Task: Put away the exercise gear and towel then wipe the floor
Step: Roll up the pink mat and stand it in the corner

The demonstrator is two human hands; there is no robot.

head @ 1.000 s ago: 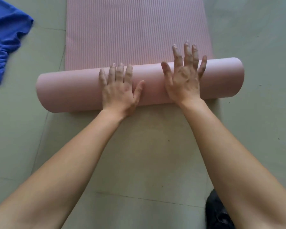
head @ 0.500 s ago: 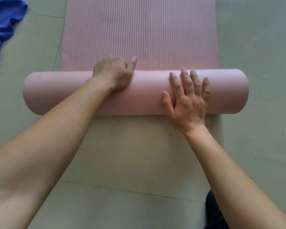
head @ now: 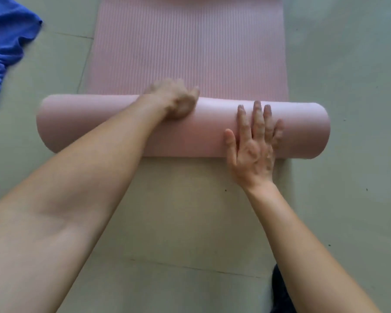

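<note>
One pink mat roll [head: 88, 125] — left hand [head: 174, 100] curled over, right hand [head: 253, 152] flat.

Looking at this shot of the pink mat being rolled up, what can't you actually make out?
Head view only:
- Pink mat: far end cut off by the top edge.
- Left hand: motion-blurred, fingers reach behind the roll, grip unclear.
- Blue cloth: cut by the left edge; full shape unseen.
- Dark object: cut by the bottom edge, partly behind the right forearm.

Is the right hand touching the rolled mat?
Touching. The head view shows the right hand lying flat, fingers spread, on the rolled mat.
</note>
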